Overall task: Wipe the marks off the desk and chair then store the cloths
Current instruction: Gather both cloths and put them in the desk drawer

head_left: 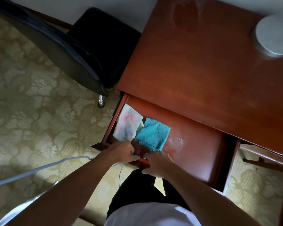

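The reddish wooden desk [203, 66] has its drawer [194, 144] pulled out. Two folded cloths lie side by side in the drawer's left part: a pale pink-and-white cloth [127, 125] and a teal cloth [152, 134]. My left hand [125, 152] and my right hand [157, 163] both grip the drawer's front edge, just in front of the cloths. The black chair [82, 51] stands to the left of the desk.
A round silver lamp base [273, 36] sits at the desk's far right corner. A white cable [39, 168] runs across the patterned carpet on the left. A faint smear shows on the desktop near the back. My dark trousers are below the drawer.
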`<control>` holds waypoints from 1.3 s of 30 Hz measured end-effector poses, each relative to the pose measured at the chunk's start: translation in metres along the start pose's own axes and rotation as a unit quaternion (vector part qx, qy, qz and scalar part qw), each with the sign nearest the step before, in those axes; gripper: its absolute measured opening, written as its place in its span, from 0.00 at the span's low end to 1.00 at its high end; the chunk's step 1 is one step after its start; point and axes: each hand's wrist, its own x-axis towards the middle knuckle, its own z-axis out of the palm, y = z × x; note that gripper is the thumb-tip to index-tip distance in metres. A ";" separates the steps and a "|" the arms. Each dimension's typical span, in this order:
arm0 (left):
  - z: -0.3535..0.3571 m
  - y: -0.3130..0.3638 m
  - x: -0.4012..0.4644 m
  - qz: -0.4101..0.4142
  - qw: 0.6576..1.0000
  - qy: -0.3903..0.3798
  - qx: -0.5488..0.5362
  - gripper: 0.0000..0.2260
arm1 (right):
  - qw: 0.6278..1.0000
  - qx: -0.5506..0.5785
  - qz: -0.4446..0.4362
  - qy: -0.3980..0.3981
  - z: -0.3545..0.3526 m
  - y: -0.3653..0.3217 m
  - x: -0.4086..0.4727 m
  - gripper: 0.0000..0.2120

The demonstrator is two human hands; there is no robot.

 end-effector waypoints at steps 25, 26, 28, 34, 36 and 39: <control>-0.030 0.069 0.008 -0.224 0.899 0.057 -0.373 0.17 | 0.943 0.180 0.235 0.153 -0.037 0.010 -0.021 0.21; -0.031 0.075 0.011 -0.242 0.866 0.059 -0.433 0.15 | 0.929 0.226 0.255 0.148 -0.038 0.013 -0.022 0.22; -0.035 0.083 0.019 -0.264 0.804 0.066 -0.528 0.16 | 0.898 0.316 0.281 0.122 -0.038 0.022 -0.017 0.23; -0.056 0.118 0.034 -0.286 0.619 0.074 -0.727 0.12 | 0.664 0.682 0.299 0.067 -0.045 0.056 -0.012 0.22; -0.063 0.128 0.041 -0.290 0.564 0.080 -0.769 0.16 | 0.586 0.753 0.291 0.071 -0.046 0.070 -0.013 0.24; -0.067 0.137 0.044 -0.289 0.482 0.081 -0.823 0.19 | 0.497 0.818 0.278 0.081 -0.047 0.083 -0.012 0.24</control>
